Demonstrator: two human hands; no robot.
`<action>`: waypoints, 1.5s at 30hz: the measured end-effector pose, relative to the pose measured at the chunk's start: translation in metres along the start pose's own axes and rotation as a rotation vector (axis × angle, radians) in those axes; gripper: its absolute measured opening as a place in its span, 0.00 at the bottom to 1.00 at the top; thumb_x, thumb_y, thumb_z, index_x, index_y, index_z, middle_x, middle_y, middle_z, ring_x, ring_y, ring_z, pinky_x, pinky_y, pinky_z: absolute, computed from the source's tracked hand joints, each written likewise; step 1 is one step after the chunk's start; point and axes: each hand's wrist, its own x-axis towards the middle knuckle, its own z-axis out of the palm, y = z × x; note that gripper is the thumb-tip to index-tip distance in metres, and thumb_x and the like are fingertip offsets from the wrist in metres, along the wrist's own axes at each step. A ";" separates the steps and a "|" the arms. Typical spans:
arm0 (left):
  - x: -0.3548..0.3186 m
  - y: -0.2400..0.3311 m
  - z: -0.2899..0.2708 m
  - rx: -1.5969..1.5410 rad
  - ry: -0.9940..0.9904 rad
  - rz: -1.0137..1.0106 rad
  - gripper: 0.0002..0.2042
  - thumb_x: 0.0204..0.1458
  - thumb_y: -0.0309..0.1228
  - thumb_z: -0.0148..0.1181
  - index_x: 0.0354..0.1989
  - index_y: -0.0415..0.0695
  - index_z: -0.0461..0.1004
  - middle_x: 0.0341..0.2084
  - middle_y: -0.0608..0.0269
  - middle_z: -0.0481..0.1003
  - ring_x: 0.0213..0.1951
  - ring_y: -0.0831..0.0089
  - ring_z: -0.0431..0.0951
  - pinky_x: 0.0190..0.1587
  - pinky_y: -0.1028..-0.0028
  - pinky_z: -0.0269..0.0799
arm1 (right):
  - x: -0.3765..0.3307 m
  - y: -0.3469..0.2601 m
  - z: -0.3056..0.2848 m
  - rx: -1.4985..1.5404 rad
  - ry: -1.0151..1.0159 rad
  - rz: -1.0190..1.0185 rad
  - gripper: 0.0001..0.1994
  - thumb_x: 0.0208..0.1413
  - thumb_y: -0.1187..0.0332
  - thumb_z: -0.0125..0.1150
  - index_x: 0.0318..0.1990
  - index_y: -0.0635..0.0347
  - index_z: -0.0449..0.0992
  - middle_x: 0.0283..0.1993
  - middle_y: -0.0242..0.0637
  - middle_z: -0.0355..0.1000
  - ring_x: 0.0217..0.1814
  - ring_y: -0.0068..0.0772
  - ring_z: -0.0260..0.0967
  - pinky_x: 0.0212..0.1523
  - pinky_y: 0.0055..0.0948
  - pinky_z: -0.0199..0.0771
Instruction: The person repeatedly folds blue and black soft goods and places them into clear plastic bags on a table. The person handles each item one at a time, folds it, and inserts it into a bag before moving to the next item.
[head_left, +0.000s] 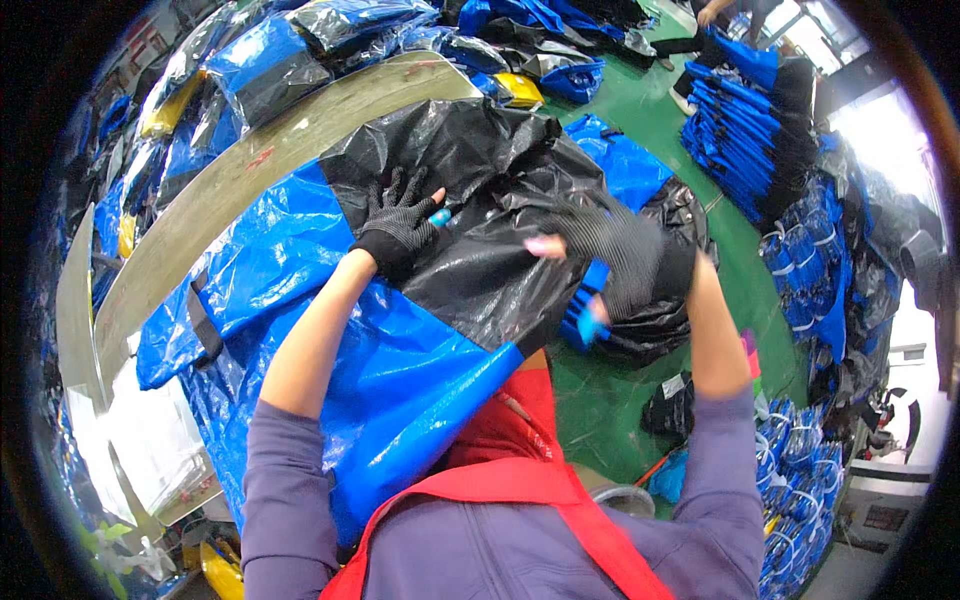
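Observation:
A large blue and black plastic sheet or bag (pixel 480 270) is spread in front of me over the table, its black panel on the far side and its blue part on the near left. My left hand (pixel 398 222), in a dark ribbed glove with some bare fingertips, lies flat on the black panel, fingers spread. A small light-blue patch shows by its thumb. My right hand (pixel 620 260), gloved alike, is smeared by motion above the right side of the panel, next to bunched black material (pixel 640 330). Whether its fingers hold anything is hidden by the blur.
A worn table edge (pixel 270 160) curves behind the sheet. Beyond it lie piles of clear-wrapped blue and black packages (pixel 260 70). Stacks of folded blue goods (pixel 730 130) and tied bundles (pixel 800 480) stand on the green floor (pixel 640 400) at the right. Another person's hand (pixel 712 12) shows at the top right.

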 end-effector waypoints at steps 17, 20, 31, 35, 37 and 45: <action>-0.177 -0.037 -0.104 -0.066 -0.270 0.155 0.23 0.57 0.41 0.51 0.60 0.48 0.61 0.55 0.52 0.62 0.55 0.52 0.56 0.57 0.55 0.50 | 0.128 0.103 0.090 0.010 -0.043 0.507 0.21 0.57 0.51 0.50 0.49 0.53 0.76 0.50 0.45 0.73 0.52 0.49 0.70 0.52 0.45 0.69; -0.303 -0.048 -0.194 -0.015 -0.044 -0.445 0.22 0.56 0.40 0.53 0.58 0.46 0.64 0.52 0.54 0.65 0.51 0.55 0.61 0.54 0.58 0.55 | 0.125 0.102 0.093 -0.021 0.055 0.438 0.21 0.56 0.51 0.50 0.47 0.55 0.77 0.48 0.48 0.74 0.52 0.51 0.71 0.54 0.44 0.68; -0.490 -0.066 -0.160 -0.788 0.471 -1.290 0.17 0.54 0.35 0.60 0.49 0.38 0.71 0.39 0.60 0.77 0.37 0.66 0.76 0.42 0.69 0.73 | 0.133 0.097 0.094 -0.043 -0.036 0.581 0.27 0.53 0.42 0.53 0.45 0.55 0.78 0.46 0.47 0.75 0.49 0.51 0.72 0.52 0.41 0.70; -0.499 -0.104 -0.170 -0.914 0.222 -1.109 0.13 0.49 0.34 0.66 0.36 0.38 0.77 0.31 0.63 0.78 0.30 0.75 0.74 0.35 0.73 0.70 | 0.143 0.074 0.089 -0.063 -0.095 0.544 0.29 0.53 0.38 0.50 0.39 0.56 0.80 0.41 0.49 0.76 0.46 0.52 0.73 0.50 0.43 0.70; -0.501 -0.115 -0.158 -0.948 0.323 -1.063 0.27 0.49 0.36 0.66 0.56 0.38 0.66 0.33 0.63 0.77 0.32 0.73 0.74 0.36 0.71 0.70 | 0.156 0.061 0.085 -0.179 -0.161 0.594 0.29 0.53 0.38 0.49 0.37 0.56 0.81 0.39 0.49 0.76 0.43 0.52 0.74 0.47 0.44 0.72; -0.451 -0.112 -0.138 -0.055 0.052 -1.368 0.18 0.49 0.42 0.59 0.39 0.40 0.74 0.35 0.50 0.76 0.39 0.60 0.75 0.44 0.63 0.69 | 0.177 0.044 0.093 -0.297 -0.248 0.594 0.29 0.53 0.39 0.49 0.35 0.59 0.82 0.37 0.52 0.76 0.40 0.51 0.76 0.44 0.45 0.73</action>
